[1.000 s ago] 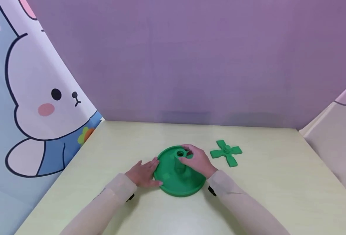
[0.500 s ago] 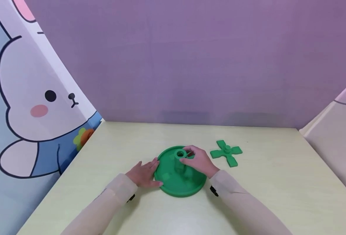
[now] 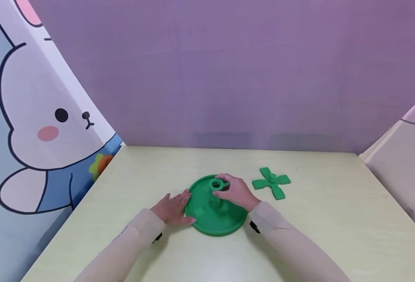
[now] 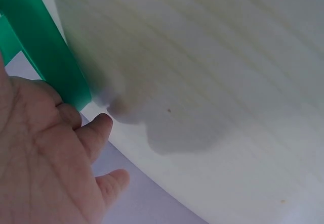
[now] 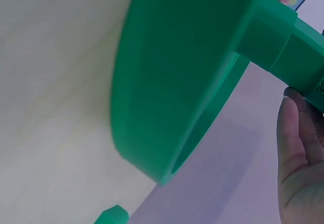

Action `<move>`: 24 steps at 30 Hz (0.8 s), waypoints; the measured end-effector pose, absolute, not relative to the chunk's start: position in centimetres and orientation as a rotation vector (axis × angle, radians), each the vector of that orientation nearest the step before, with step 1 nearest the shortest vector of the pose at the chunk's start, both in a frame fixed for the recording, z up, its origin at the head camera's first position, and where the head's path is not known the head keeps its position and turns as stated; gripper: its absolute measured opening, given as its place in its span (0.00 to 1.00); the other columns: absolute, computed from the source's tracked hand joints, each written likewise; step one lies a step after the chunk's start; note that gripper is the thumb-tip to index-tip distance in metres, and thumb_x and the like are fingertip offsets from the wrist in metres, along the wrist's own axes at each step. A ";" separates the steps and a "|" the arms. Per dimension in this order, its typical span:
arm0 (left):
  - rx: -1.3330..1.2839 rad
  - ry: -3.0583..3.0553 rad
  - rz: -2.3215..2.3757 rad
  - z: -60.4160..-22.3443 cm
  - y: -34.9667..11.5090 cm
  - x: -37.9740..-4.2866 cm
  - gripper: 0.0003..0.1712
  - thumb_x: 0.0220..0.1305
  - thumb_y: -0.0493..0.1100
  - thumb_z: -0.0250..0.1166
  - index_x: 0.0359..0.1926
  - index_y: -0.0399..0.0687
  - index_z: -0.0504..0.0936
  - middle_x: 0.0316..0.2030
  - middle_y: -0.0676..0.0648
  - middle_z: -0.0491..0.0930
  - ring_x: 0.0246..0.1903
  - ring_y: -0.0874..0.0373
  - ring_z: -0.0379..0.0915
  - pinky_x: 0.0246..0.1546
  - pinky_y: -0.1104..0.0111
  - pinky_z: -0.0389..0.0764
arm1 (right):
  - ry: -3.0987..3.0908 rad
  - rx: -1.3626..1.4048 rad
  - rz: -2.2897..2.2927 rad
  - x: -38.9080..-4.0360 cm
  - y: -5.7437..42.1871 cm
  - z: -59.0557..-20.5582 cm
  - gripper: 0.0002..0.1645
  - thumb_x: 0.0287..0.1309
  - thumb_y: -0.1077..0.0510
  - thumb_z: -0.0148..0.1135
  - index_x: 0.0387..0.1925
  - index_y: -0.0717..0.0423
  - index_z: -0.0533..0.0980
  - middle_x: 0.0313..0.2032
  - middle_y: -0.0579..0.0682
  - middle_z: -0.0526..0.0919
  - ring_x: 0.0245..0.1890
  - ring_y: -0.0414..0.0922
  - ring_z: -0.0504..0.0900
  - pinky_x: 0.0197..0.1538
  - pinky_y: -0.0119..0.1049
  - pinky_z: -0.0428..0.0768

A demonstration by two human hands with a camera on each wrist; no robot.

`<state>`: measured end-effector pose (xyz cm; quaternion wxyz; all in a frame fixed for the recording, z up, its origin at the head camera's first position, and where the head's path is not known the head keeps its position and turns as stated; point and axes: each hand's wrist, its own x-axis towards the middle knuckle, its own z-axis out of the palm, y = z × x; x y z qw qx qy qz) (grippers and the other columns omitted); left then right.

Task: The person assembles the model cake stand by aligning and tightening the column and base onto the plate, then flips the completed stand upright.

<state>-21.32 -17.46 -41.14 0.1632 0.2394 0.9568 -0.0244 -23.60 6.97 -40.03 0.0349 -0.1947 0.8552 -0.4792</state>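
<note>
The head view looks forward and down across the worktop point(image 3: 316, 219) from 6 o'clock. Both wrist views sit very close and low, tilted, and each shares the green dish point(image 3: 207, 223) point(image 4: 43, 52) point(image 5: 172, 82) with the head view.

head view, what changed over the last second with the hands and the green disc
Very little. The right hand shifted its fingers slightly around the top of the central post and keeps hold of it. The left hand still rests against the rim of the green disc, which has not moved. The green cross piece lies where it was on the table; nothing was let go.
</note>
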 end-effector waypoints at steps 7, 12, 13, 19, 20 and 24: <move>0.712 2.718 -0.032 -41.0 -18.4 -21.2 0.52 0.63 0.68 0.54 0.72 0.36 0.53 0.73 0.42 0.51 0.69 0.48 0.53 0.65 0.45 0.56 | 2.733 -0.570 -1.399 -23.1 5.9 -39.5 0.29 0.53 0.55 0.71 0.56 0.60 0.76 0.45 0.53 0.83 0.41 0.47 0.82 0.44 0.41 0.80; 0.730 2.723 -0.024 -41.4 -19.1 -21.2 0.52 0.63 0.69 0.53 0.73 0.36 0.52 0.73 0.42 0.50 0.70 0.49 0.53 0.65 0.45 0.56 | 2.790 -0.547 -1.326 -22.6 5.1 -39.0 0.29 0.53 0.54 0.71 0.56 0.59 0.76 0.44 0.52 0.83 0.40 0.45 0.81 0.44 0.42 0.79; 0.735 2.729 -0.021 -41.5 -19.2 -21.2 0.53 0.63 0.70 0.52 0.73 0.36 0.52 0.73 0.42 0.50 0.69 0.48 0.53 0.64 0.45 0.57 | 2.798 -0.545 -1.320 -22.5 5.0 -38.9 0.29 0.53 0.54 0.71 0.56 0.59 0.76 0.45 0.51 0.83 0.41 0.45 0.81 0.44 0.42 0.79; 0.788 2.756 -0.018 -41.4 -19.8 -21.1 0.53 0.62 0.71 0.52 0.73 0.36 0.53 0.73 0.42 0.51 0.69 0.48 0.55 0.64 0.43 0.57 | 2.733 -0.531 -1.329 -22.0 4.7 -38.0 0.28 0.55 0.55 0.69 0.57 0.59 0.72 0.45 0.51 0.81 0.43 0.46 0.79 0.46 0.42 0.78; 0.794 2.758 -0.011 -41.2 -19.8 -21.1 0.52 0.62 0.70 0.53 0.72 0.36 0.54 0.73 0.41 0.52 0.69 0.48 0.55 0.63 0.43 0.58 | 2.699 -0.537 -1.327 -22.0 4.7 -37.7 0.29 0.56 0.55 0.68 0.58 0.59 0.71 0.46 0.52 0.80 0.45 0.48 0.79 0.46 0.42 0.78; 0.808 2.766 -0.026 -41.0 -19.7 -21.0 0.52 0.62 0.70 0.54 0.72 0.36 0.55 0.72 0.41 0.53 0.69 0.47 0.55 0.65 0.44 0.55 | 2.557 -0.562 -1.303 -22.1 6.2 -36.9 0.35 0.60 0.50 0.65 0.65 0.59 0.66 0.53 0.54 0.76 0.51 0.52 0.77 0.50 0.44 0.77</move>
